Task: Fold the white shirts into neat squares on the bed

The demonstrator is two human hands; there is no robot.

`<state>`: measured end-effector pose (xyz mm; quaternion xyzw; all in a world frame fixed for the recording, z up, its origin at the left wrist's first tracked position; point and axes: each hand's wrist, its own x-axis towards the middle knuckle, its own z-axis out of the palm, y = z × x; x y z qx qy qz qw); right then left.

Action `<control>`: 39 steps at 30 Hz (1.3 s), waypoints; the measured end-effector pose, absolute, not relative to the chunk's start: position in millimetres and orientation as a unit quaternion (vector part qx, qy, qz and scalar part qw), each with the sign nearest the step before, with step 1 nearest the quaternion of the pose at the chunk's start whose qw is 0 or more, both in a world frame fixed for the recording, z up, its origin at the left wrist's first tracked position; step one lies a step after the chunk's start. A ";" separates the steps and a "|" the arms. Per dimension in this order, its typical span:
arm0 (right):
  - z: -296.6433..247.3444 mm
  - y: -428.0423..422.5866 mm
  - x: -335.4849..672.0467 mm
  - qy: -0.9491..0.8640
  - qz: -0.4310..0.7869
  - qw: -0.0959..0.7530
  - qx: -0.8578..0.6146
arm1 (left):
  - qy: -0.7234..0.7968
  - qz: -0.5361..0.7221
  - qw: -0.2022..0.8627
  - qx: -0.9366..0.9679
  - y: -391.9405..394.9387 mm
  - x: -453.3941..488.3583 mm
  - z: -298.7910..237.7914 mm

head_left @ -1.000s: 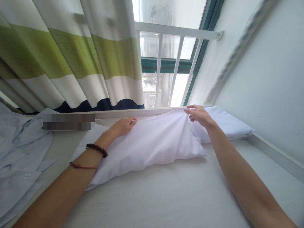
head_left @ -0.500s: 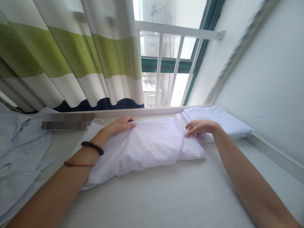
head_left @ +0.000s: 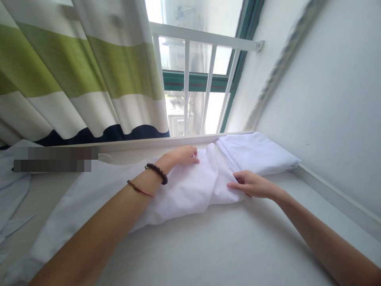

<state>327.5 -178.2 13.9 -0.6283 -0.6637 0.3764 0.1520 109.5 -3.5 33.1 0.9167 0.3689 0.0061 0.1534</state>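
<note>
A long white cloth lay across the pale surface, its loosely folded right part under both hands and its left part spreading out beneath the left forearm toward the near left corner. The left hand rested at the far edge of this cloth, fingers bent and thumb close to them, leaving only a slight gap; whether they pinched any fabric could not be told. The right hand was at the cloth's right end, thumb extended over the fabric and fingers curled, partly parted from the thumb; the underside was hidden, so its hold could not be made out. A dark beaded bracelet circled the left wrist, with a thin reddish-brown cord bracelet farther up the arm. Just beyond the right hand, a flat, folded white cloth bundle lay beside the right wall. To the far left, a blurred-out object sat near some crumpled white fabric. Behind the surface's raised rim hung a cream, green and navy curtain, next to a white railing before a green-framed window.
</note>
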 end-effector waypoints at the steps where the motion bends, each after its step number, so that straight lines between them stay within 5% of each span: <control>1: 13.9 -180.8 330.6 -0.655 0.392 0.161 -0.625 | 0.372 0.006 0.155 0.915 0.4 110.8 32.3; 11: 14.9 -184.8 352.3 -0.663 0.437 0.196 -0.575 | 0.356 -0.044 0.230 0.905 16.8 83.4 36.8; 18: 16.5 -187.6 363.4 -0.647 0.483 0.100 -0.581 | 0.379 0.129 0.227 0.888 44.6 67.8 19.7; 25: 21.6 -190.0 360.7 -0.629 0.494 0.083 -0.595 | 0.410 0.141 0.240 0.869 26.0 55.7 16.7; 29: 24.1 -193.6 352.3 -0.646 0.407 0.080 -0.641 | 0.392 0.121 0.238 0.880 7.5 39.0 32.8; 35: 29.3 -196.5 315.4 -0.631 0.065 0.049 -0.771 | 0.446 0.013 0.217 0.869 0.6 -14.3 41.7; 39: 40.1 -184.5 288.5 -0.673 -0.004 0.059 -0.737 | 0.485 -0.028 0.182 0.855 -11.5 -45.5 35.5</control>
